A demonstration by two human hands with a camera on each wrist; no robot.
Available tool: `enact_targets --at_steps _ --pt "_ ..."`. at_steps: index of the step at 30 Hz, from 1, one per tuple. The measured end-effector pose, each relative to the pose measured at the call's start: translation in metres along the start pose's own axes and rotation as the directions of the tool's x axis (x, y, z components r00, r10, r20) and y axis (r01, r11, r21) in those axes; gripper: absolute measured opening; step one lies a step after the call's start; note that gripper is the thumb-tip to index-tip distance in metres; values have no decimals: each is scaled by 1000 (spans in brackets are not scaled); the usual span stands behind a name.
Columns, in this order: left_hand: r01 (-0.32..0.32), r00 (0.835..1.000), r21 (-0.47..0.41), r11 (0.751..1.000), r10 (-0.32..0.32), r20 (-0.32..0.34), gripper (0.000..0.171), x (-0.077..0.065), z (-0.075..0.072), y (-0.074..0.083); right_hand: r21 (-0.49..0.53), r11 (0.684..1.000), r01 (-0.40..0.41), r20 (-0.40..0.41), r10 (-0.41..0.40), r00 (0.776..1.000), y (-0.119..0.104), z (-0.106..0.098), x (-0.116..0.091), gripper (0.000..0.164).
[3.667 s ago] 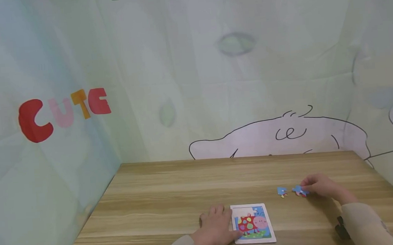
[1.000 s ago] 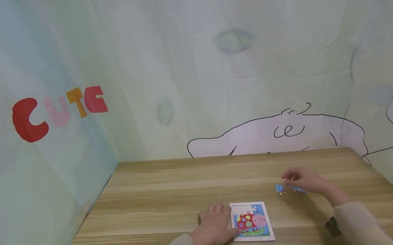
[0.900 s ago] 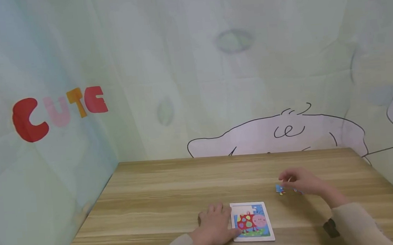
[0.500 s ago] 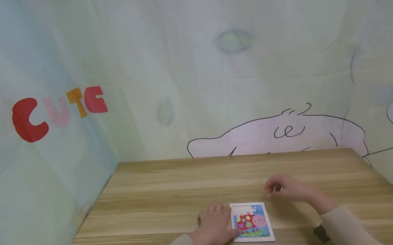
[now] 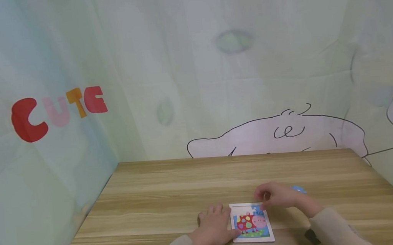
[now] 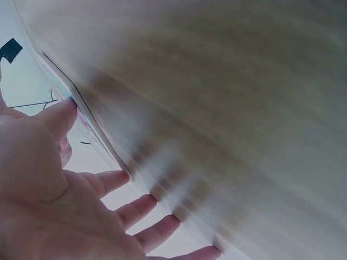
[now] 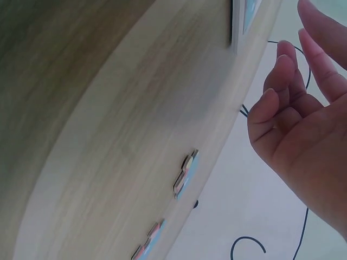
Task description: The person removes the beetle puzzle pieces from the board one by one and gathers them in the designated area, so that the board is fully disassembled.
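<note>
A white-framed jigsaw puzzle (image 5: 248, 223) with a red spotted pig-faced ladybird picture lies flat on the table; a pale bare patch shows at its upper left. My left hand (image 5: 214, 227) rests beside its left edge, fingers spread on the table and thumb touching the frame. Above the puzzle's upper right corner hovers my right hand (image 5: 280, 196), its thumb and index finger apart and the other fingers loosely bent; nothing shows between them. Two loose puzzle pieces lie on the table in the right wrist view, the nearer piece (image 7: 186, 176) and the farther piece (image 7: 149, 241).
The wooden table (image 5: 161, 202) meets a printed cloth backdrop (image 5: 147, 114) at its back and left. In the head view one blue piece (image 5: 298, 188) peeks out behind the right wrist; the other is hidden there. A small black device (image 5: 312, 237) sits by the right sleeve.
My right hand has left the loose piece it touched, passed over the other, and moved left and nearer to the puzzle's upper right corner. The left hand stays in place.
</note>
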State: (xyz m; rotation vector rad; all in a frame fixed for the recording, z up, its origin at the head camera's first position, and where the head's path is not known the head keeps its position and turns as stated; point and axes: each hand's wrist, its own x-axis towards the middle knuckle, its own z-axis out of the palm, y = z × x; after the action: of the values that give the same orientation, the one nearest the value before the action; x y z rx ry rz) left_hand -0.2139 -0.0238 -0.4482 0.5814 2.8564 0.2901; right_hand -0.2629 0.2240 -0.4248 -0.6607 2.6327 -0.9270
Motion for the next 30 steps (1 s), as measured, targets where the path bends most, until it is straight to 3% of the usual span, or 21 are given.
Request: enact_targets --at_steps 10,20,30 --pt "-7 1000 15 1000 7 -10 78 -1 0 1 46 999 19 98 -24 995 -1 9 9 25" --pt "-15 1000 14 1000 15 -18 76 0 2 1 49 999 12 145 -19 989 1 11 14 26" --pt "-5 1000 5 1000 5 -15 77 1 2 0 -4 1000 21 176 -20 984 -2 11 15 36"
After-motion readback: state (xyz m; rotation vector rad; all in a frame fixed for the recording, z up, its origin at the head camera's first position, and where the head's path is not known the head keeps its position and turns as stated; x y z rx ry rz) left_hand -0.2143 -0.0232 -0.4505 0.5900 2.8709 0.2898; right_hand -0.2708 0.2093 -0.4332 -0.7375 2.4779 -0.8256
